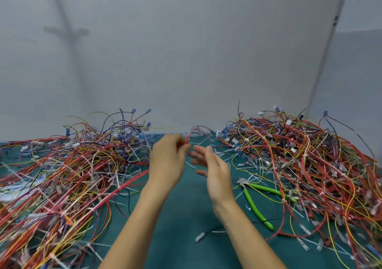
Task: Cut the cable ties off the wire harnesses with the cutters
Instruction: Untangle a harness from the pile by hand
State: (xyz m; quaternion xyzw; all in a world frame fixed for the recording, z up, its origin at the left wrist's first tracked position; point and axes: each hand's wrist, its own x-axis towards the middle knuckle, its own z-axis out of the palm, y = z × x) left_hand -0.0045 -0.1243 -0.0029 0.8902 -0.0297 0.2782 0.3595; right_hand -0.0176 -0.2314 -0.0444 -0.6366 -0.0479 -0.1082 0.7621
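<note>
Left hand (167, 161) raised over middle of green desk (182, 227), fingers (175, 142) curled, pinching thin red wire (188, 138). Wire blurred, rising from pinch. Right hand (216, 171) just beside it, fingers (199, 155) straight and spread apart, holding nothing. Green-handled cutters (255, 198) lie on desk right of right hand, untouched, at edge of right harness pile (310, 155). Left harness pile (62, 165) opposite. Loose white cable ties (249, 208) scattered on desk.
</note>
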